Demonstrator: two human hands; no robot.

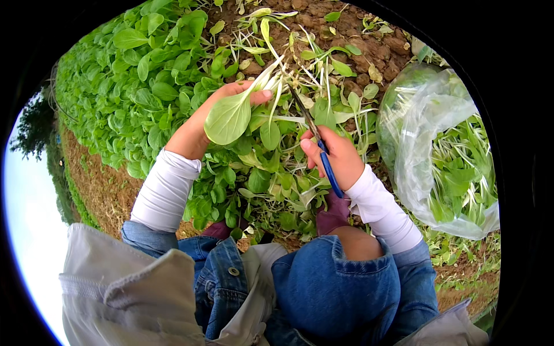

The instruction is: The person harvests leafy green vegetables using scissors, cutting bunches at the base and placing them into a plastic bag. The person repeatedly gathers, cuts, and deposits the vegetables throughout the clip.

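Observation:
My left hand [233, 95] is closed around a leafy green plant [229, 119] with pale stems, its broad leaf hanging toward me. The stem bases [283, 78] point away to the right. In my right hand [335, 151] is a pair of scissors [326, 162] with blue handles and dark, soiled blades. The blade tips reach the stem bases just right of my left fingers. Whether the blades touch the stems I cannot tell. Loose cut leaves and pale stalks [324, 78] lie beneath and beyond the blades.
A dense bed of leafy greens [130, 86] grows at the left. To the right stands a clear plastic bag [415, 142] filled with cut greens [461, 173]. Brown clumpy soil [372, 43] with scattered leaves lies ahead. My purple boots [333, 214] are among the plants.

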